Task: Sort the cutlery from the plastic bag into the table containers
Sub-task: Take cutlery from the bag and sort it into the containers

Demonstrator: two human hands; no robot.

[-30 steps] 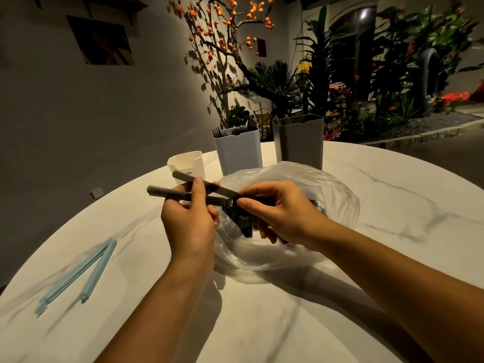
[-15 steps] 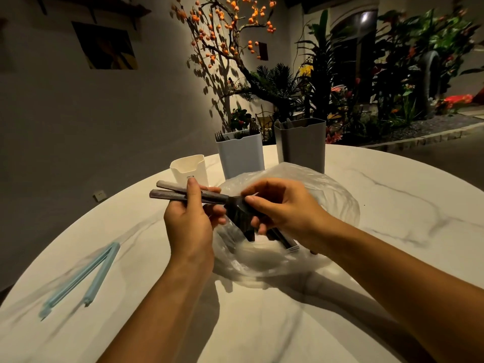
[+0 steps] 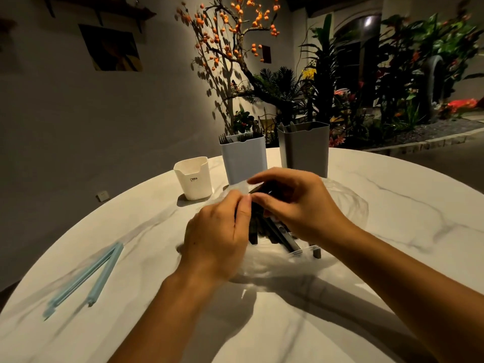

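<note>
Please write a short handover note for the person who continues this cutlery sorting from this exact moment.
Left hand: holds a bundle of dark cutlery upright over the plastic bag.
Right hand: fingers curled round the tops of the same bundle.
Bag lies at the table centre; more pieces lie in it.
Done: the light blue container holds forks; the grey container holds some pieces.
The white cup looks empty from here.
Left: sort the held bundle, then what lies in the bag.
</note>
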